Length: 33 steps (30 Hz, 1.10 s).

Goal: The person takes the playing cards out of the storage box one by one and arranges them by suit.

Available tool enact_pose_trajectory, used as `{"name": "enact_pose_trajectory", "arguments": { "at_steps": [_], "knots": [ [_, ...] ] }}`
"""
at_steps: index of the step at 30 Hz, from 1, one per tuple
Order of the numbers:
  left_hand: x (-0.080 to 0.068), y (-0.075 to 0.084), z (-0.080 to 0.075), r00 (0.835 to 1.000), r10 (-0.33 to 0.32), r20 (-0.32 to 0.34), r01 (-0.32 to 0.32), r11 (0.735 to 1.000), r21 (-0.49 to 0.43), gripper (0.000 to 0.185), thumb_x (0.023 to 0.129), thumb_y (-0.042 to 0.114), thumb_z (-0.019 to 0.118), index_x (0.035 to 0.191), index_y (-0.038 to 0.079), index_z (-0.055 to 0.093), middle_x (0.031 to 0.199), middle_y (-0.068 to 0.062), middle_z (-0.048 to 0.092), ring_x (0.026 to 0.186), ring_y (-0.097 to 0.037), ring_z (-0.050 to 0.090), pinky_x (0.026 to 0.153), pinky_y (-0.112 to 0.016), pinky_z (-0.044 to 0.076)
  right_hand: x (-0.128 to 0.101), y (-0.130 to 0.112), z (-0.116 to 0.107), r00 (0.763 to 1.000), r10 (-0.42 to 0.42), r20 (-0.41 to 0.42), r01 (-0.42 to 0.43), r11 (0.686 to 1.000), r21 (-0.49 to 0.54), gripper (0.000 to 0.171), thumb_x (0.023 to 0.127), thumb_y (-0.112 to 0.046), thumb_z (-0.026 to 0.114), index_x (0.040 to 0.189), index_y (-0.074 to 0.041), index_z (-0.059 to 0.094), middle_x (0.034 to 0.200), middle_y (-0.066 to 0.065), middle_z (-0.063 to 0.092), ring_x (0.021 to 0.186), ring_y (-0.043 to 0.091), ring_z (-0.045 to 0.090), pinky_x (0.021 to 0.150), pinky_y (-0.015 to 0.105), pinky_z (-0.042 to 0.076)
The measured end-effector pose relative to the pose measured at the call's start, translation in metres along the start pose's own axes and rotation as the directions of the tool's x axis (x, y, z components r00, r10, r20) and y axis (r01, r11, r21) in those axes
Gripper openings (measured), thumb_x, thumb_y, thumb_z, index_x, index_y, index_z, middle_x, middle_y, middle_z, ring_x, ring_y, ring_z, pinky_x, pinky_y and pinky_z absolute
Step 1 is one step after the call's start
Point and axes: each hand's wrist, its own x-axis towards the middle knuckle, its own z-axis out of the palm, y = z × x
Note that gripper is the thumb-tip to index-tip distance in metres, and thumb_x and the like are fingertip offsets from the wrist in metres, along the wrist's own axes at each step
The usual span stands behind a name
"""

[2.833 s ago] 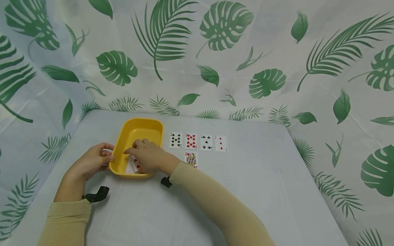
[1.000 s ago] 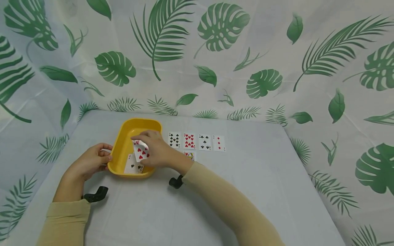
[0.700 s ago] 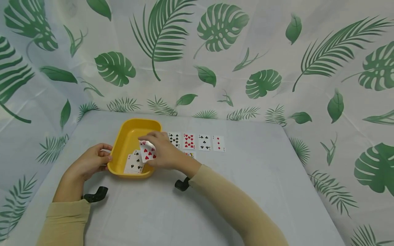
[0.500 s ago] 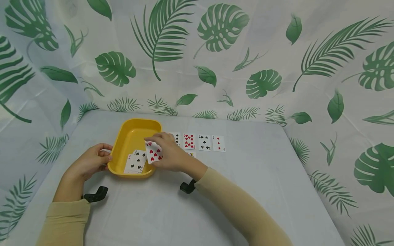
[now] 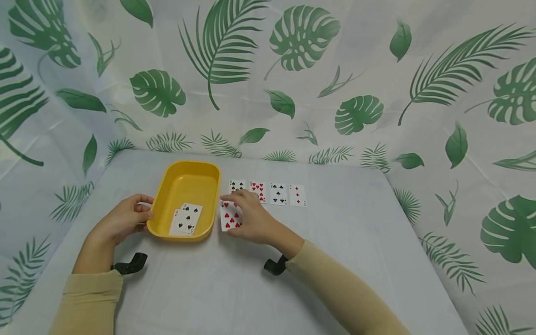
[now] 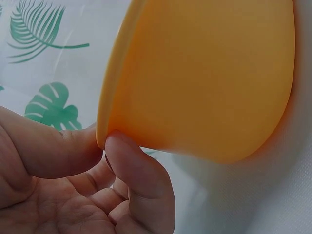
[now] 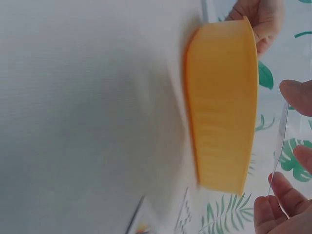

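My left hand (image 5: 123,218) pinches the left rim of a yellow plastic tray (image 5: 163,193) between thumb and finger, as the left wrist view also shows. In the tray's near end lie overlapping playing cards, a five of spades (image 5: 189,218) on top. Just right of the tray, my right hand (image 5: 257,221) holds a hearts playing card (image 5: 231,216) by its opposite edges. The right wrist view shows this card edge-on, off the table, between thumb and fingertips. The right hand partly covers the laid-out cards; the queen below the row is hidden in the head view.
A row of face-up cards lies beyond the right hand: a spades card (image 5: 237,185), a hearts card (image 5: 258,188), a five of clubs (image 5: 278,194) and a three of diamonds (image 5: 298,195). White cloth (image 5: 356,232) covers the table; a leaf-print curtain (image 5: 310,93) surrounds it.
The right hand has picked the hearts card out of the tray and carried it rightward past the tray's right rim. The left hand has stayed on the tray.
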Motion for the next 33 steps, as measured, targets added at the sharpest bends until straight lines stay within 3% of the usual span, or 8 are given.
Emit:
{"name": "enact_pose_trajectory", "arguments": {
  "at_steps": [8,14,25,33],
  "knots": [
    [0.001,0.001,0.0,1.0,-0.007,-0.001,0.007,1.0,-0.003,0.051,0.109,0.007,0.056,0.153,-0.006,0.035,0.11,-0.012,0.056,0.091,-0.021,0.063,0.077,-0.03,0.062,-0.026,0.023,0.001,0.999,0.045,0.005,-0.046,0.999,0.022,0.084,0.082,-0.025,0.094,0.155,-0.026,0.053,0.15,0.0,0.051,0.138,0.021,0.044,0.113,0.046,0.051],
    [0.001,0.0,0.0,1.0,-0.003,0.003,0.003,1.0,-0.006,0.052,0.109,0.008,0.057,0.153,-0.007,0.034,0.109,-0.012,0.056,0.089,-0.02,0.062,0.076,-0.029,0.062,-0.044,0.033,0.003,0.996,0.09,0.008,-0.09,0.996,0.021,0.085,0.08,-0.025,0.095,0.155,-0.026,0.055,0.145,0.002,0.054,0.129,0.021,0.046,0.101,0.041,0.055],
    [0.001,0.001,0.0,1.0,-0.01,-0.009,0.01,1.0,0.002,0.051,0.11,0.007,0.056,0.154,-0.007,0.033,0.109,-0.011,0.056,0.089,-0.02,0.062,0.075,-0.029,0.061,-0.066,0.039,0.015,0.982,0.187,0.032,-0.187,0.982,-0.025,0.085,0.078,-0.024,0.095,0.154,-0.022,0.056,0.143,0.008,0.055,0.123,0.024,0.045,0.082,0.03,0.053],
    [0.001,0.001,0.001,1.0,-0.02,-0.01,0.02,1.0,-0.004,0.052,0.11,0.007,0.057,0.154,-0.007,0.034,0.107,-0.01,0.056,0.088,-0.02,0.062,0.075,-0.03,0.061,-0.072,0.04,0.021,0.974,0.223,0.048,-0.219,0.972,-0.079,0.085,0.077,-0.027,0.096,0.152,-0.023,0.057,0.141,0.008,0.057,0.124,0.025,0.044,0.079,0.028,0.052]
  ]
}}
